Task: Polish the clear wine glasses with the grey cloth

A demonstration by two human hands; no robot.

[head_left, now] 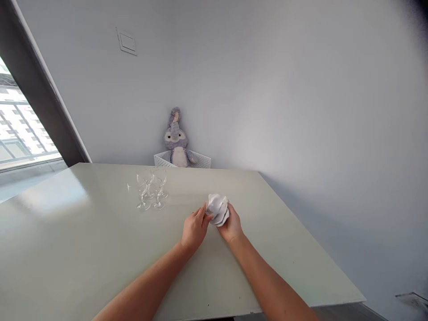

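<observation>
Two bare hands, one white crumpled bundle (218,207) between them, over the middle of the pale table (100,258), right of the glasses. Left hand (195,227): fingers pinched on the bundle's left side. Right hand (231,224): curled under and around the right side, palm supporting. Both clamped on it, close together. Cloth or paper, wrapped round something or not: too small to tell, probably soft sheet at least on the outside.

Handling: let the right palm carry the weight, left fingertips do the fine work. Light, even pressure; a hard squeeze could crack anything brittle inside. Best worked low over the tabletop, with loose folds gathered in so nothing trails.

Clear stemmed glasses (158,191) stand in a tight cluster to the left, slightly farther off, well apart from the hands. Left elbow and sleeve-free forearm want slow moves that side; stems look easy to tip.

Far edge: plush toy (177,145) in white basket (202,161), out of the way.
</observation>
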